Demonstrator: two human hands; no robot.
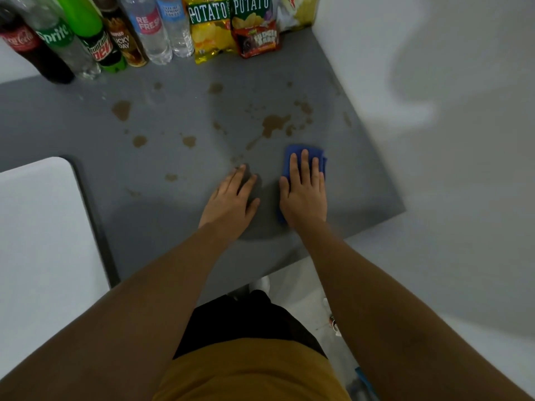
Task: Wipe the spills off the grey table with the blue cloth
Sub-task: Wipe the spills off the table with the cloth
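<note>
The grey table (173, 227) carries several brown spills, the largest (273, 124) just beyond my right hand and others (121, 110) toward the left. My right hand (304, 192) lies flat with straight fingers on the folded blue cloth (289, 157), pressing it onto the table near the front right. My left hand (231, 198) rests flat on the bare table just left of the cloth, fingers straight, holding nothing.
Drink bottles (86, 39) and potato chip bags (231, 27) line the table's back edge. A white surface (37, 227) with a rounded corner covers the front left. The table's right edge (376, 140) borders a white floor or wall.
</note>
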